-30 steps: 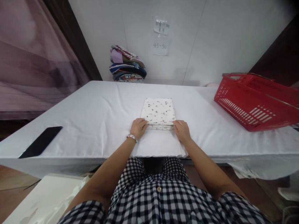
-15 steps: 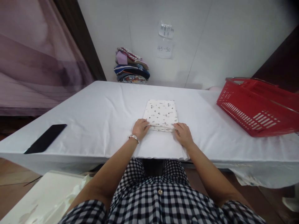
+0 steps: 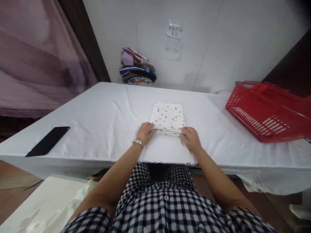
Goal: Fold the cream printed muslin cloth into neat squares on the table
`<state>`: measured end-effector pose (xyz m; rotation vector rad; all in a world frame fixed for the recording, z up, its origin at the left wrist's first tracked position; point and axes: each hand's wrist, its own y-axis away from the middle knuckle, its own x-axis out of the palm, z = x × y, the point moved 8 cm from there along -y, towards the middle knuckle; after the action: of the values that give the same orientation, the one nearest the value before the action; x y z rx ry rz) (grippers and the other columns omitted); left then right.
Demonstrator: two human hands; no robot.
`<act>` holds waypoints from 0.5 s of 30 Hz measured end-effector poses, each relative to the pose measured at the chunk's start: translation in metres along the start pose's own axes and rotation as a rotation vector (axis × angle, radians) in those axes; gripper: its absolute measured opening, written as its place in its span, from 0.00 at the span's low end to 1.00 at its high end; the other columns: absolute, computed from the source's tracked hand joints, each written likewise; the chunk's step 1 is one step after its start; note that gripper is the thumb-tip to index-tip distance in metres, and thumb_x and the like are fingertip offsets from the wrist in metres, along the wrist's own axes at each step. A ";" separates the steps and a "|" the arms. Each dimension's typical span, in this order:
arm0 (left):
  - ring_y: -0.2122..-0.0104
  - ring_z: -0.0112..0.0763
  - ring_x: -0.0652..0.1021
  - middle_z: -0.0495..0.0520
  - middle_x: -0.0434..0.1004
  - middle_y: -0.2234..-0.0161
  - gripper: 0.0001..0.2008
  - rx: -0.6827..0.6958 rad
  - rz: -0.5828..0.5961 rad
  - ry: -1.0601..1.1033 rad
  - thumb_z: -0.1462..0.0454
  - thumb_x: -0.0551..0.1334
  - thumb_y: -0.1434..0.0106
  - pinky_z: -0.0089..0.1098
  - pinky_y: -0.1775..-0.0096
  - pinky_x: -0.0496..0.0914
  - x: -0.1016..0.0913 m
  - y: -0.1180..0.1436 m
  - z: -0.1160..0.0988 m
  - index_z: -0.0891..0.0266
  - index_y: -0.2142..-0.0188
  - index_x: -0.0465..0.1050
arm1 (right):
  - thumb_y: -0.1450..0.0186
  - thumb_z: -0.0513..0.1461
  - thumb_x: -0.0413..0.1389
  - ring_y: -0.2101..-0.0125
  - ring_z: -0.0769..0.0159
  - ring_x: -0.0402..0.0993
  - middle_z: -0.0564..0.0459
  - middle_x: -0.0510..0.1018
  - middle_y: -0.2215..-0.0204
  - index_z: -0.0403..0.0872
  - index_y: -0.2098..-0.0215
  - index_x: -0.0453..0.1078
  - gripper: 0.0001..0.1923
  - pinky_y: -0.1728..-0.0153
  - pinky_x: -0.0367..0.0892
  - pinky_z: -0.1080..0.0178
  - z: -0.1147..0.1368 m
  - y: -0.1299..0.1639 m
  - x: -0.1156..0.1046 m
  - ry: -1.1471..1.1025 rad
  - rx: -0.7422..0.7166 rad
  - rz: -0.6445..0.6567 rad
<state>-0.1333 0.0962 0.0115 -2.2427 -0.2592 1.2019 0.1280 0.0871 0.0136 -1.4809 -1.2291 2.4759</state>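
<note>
Pinching the near edge of a folded patterned cloth (image 3: 167,117) from both sides: left hand (image 3: 144,132) on the near-left corner, right hand (image 3: 191,138) on the near-right corner, fingers curled onto the layered edge and apart from each other by the width of the fold. Sitting flat on the white table (image 3: 97,119), right in the middle near the front edge. Fingertips mostly tucked under or against the layers, so hard to say how deep the grip goes. Silver bracelet (image 3: 138,142) on the left wrist.

Off to the left near the table edge, a black phone (image 3: 48,145) lying flat, well apart from the hands. On the right, a red basket (image 3: 264,113), cut off by the frame edge, inside not visible. Against the back wall, a pile of folded fabrics (image 3: 137,71), colours mixed, individual pieces too small to sort out. Two paper notes (image 3: 173,40) taped on the wall above, writing too blurry to read properly. Checked shirt (image 3: 165,210) filling the bottom, and something white (image 3: 48,204) at bottom left, partly cut off, can't tell what.
</note>
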 end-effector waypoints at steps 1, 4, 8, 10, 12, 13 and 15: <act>0.57 0.39 0.71 0.55 0.73 0.59 0.10 -0.007 -0.009 0.003 0.63 0.60 0.41 0.41 0.54 0.70 -0.002 0.001 0.001 0.57 0.59 0.74 | 0.35 0.39 0.51 0.53 0.56 0.66 0.46 0.72 0.54 0.47 0.50 0.69 0.16 0.53 0.62 0.53 0.002 0.000 -0.001 -0.001 -0.012 -0.001; 0.58 0.38 0.71 0.55 0.73 0.60 0.09 0.010 -0.002 0.020 0.64 0.59 0.40 0.40 0.54 0.70 -0.003 0.003 0.000 0.58 0.61 0.74 | 0.34 0.39 0.49 0.54 0.58 0.66 0.46 0.73 0.55 0.47 0.51 0.70 0.15 0.54 0.61 0.55 0.005 -0.002 0.001 -0.002 -0.030 0.028; 0.59 0.37 0.71 0.54 0.74 0.63 0.07 0.037 0.052 0.033 0.65 0.57 0.38 0.39 0.55 0.69 0.002 0.001 -0.002 0.58 0.63 0.74 | 0.32 0.37 0.47 0.57 0.59 0.66 0.48 0.76 0.60 0.47 0.56 0.72 0.13 0.55 0.59 0.55 -0.001 -0.005 0.002 0.034 0.015 0.023; 0.59 0.37 0.71 0.55 0.74 0.63 0.07 0.038 0.065 0.037 0.65 0.56 0.38 0.40 0.55 0.69 0.003 0.000 -0.002 0.59 0.63 0.74 | 0.32 0.36 0.47 0.58 0.59 0.67 0.48 0.76 0.61 0.47 0.57 0.72 0.13 0.55 0.59 0.55 -0.004 -0.006 0.003 0.054 0.033 0.017; 0.59 0.37 0.71 0.55 0.73 0.62 0.08 0.041 0.072 0.039 0.65 0.55 0.37 0.40 0.55 0.69 0.004 -0.001 -0.003 0.59 0.63 0.73 | 0.33 0.37 0.47 0.59 0.60 0.67 0.49 0.76 0.61 0.48 0.57 0.72 0.13 0.56 0.59 0.56 -0.004 -0.006 0.003 0.057 0.036 0.018; 0.59 0.38 0.71 0.55 0.73 0.62 0.08 0.042 0.076 0.037 0.65 0.55 0.37 0.40 0.55 0.69 0.005 -0.002 -0.003 0.59 0.64 0.73 | 0.33 0.37 0.47 0.59 0.60 0.67 0.49 0.76 0.61 0.48 0.57 0.72 0.12 0.56 0.59 0.56 -0.003 -0.005 0.003 0.054 0.035 0.019; 0.60 0.38 0.70 0.56 0.73 0.63 0.08 0.039 0.085 0.028 0.65 0.54 0.36 0.40 0.56 0.68 0.006 -0.003 -0.003 0.60 0.64 0.72 | 0.33 0.37 0.48 0.58 0.60 0.67 0.48 0.76 0.61 0.47 0.57 0.72 0.12 0.55 0.59 0.56 0.000 -0.006 0.003 0.046 0.028 0.029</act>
<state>-0.1273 0.0998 0.0100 -2.2554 -0.1291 1.2079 0.1238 0.0920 0.0151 -1.5507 -1.1684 2.4517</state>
